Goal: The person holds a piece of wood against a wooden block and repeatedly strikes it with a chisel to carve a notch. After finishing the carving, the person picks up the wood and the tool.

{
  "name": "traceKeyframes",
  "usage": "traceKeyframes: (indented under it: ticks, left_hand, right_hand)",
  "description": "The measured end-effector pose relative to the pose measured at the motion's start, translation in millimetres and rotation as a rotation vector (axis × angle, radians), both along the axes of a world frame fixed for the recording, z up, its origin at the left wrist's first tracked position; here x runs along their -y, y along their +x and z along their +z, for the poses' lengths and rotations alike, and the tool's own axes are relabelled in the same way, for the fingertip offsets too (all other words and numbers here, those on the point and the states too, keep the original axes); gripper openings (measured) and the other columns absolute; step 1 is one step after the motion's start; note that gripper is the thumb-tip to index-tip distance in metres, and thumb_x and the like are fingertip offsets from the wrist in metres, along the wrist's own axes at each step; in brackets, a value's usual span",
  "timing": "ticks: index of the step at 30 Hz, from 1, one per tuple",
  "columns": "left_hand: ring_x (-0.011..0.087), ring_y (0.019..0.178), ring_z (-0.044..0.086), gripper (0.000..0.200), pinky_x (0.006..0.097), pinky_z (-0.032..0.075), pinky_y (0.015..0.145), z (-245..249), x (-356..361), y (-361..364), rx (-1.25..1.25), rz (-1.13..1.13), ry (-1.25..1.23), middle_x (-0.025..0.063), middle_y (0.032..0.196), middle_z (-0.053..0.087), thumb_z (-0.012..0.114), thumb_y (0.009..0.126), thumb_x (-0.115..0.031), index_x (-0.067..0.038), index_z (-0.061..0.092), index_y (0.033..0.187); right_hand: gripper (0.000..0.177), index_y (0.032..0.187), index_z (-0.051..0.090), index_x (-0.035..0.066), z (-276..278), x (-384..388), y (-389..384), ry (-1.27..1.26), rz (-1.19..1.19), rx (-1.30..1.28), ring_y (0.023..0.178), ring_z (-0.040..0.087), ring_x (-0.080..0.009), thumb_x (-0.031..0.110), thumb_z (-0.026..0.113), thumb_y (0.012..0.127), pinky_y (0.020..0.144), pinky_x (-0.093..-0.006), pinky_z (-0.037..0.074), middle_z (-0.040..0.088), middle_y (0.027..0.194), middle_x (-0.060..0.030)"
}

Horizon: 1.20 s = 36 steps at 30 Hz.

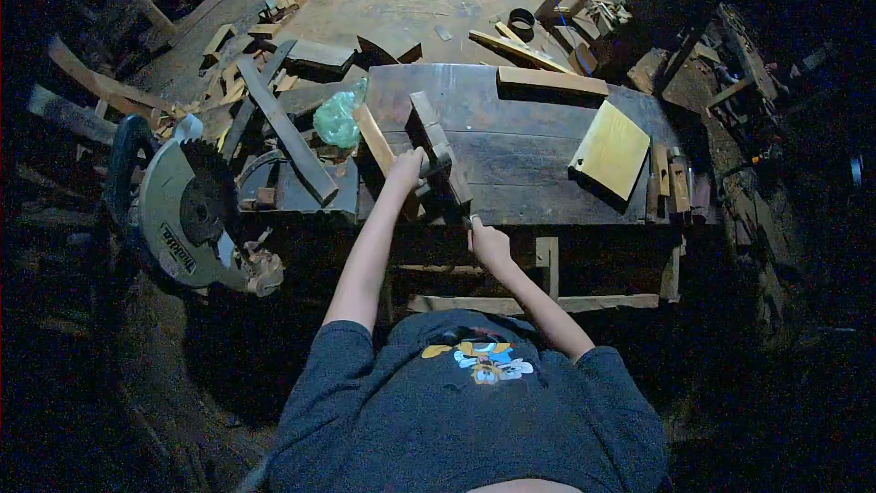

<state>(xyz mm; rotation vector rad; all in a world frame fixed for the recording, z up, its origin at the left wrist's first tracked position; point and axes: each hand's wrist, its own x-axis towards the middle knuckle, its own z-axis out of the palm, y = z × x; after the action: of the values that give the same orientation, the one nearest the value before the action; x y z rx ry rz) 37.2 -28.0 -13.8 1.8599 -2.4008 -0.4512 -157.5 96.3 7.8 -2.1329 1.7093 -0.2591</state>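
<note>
A narrow, greyish wooden piece [441, 143] with blocky parts along it lies slantwise on the dark wooden workbench [511, 160]. My left hand [408, 169] is closed at its middle, on its left side; a dark part shows beside the fingers. At the near end of the piece, by the bench's front edge, my right hand [490, 244] is closed around something small and dark, mostly hidden by the fingers. A lighter wooden strip [375, 140] lies just left of the greyish piece, partly behind my left forearm.
A circular mitre saw [178, 215] with an exposed toothed blade stands at the left. Nearby lie a long board [287, 132] and a green plastic bag [339, 119]. On the bench's right are a yellowish square board [613, 151], a plank [552, 82] and several small wooden tools [677, 184].
</note>
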Motion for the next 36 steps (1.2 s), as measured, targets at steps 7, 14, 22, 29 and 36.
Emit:
traceKeyframes:
  ticks: [7, 14, 22, 29, 36]
  left_hand:
    - [0.0278, 0.081, 0.047, 0.048, 0.0381, 0.037, 0.068, 6.8, -8.3, -2.5, 0.033, -0.003, -0.031, 0.0106, 0.083, 0.049, 0.066, 0.048, -0.011, -0.006, 0.035, 0.085]
    - [0.0257, 0.083, 0.046, 0.051, 0.0373, 0.036, 0.069, -1.6, -7.2, -4.4, 0.055, 0.024, -0.055, 0.01, 0.082, 0.048, 0.066, 0.048, -0.012, -0.007, 0.034, 0.088]
    - [0.0285, 0.083, 0.047, 0.058, 0.0405, 0.035, 0.072, -12.1, 13.7, 4.7, 0.027, 0.014, 0.193, 0.0133, 0.084, 0.05, 0.068, 0.049, -0.023, -0.005, 0.032, 0.089]
    - [0.0249, 0.075, 0.051, 0.046, 0.0346, 0.042, 0.062, 17.0, 5.8, 15.5, -0.968, 0.133, 0.571, 0.0165, 0.085, 0.05, 0.056, 0.062, -0.033, -0.001, 0.036, 0.088]
    - [0.0131, 0.043, 0.032, 0.038, 0.0221, 0.032, 0.039, 108.9, -78.9, 9.3, -2.179, 0.164, 1.239, 0.0068, 0.062, 0.034, 0.042, 0.062, -0.023, 0.0, 0.036, 0.092]
  right_hand:
    - [0.02, 0.078, 0.045, 0.004, 16.5, 64.5, 41.4, 0.095, -0.013, 0.037, 0.057, 0.052, -0.0321, 0.022, 0.038, 0.072, 0.051, -0.0406, 0.042, 0.052, 0.06, -0.0179]
    - [0.019, 0.077, 0.046, 0.004, 6.5, 80.7, 48.3, 0.099, -0.028, 0.04, 0.057, 0.052, -0.0309, 0.021, 0.038, 0.072, 0.051, -0.0402, 0.041, 0.052, 0.062, -0.0172]
    - [0.027, 0.094, 0.046, 0.006, 44.6, -50.7, -46.7, 0.277, -0.074, 0.074, 0.057, 0.051, -0.0317, 0.023, 0.042, 0.072, 0.051, -0.038, 0.041, 0.052, 0.063, -0.0168]
    - [0.028, 0.087, 0.049, 0.003, 122.5, -40.0, -62.1, 0.416, -0.182, 1.081, 0.056, 0.04, -0.0049, 0.027, 0.038, 0.079, 0.048, -0.0188, 0.033, 0.049, 0.066, 0.0005]
    - [0.031, 0.086, 0.049, 0.002, 67.7, 24.6, -14.6, 0.591, 0.174, 0.978, 0.061, 0.043, -0.0061, 0.03, 0.037, 0.079, 0.055, -0.0179, 0.035, 0.051, 0.072, -0.001]
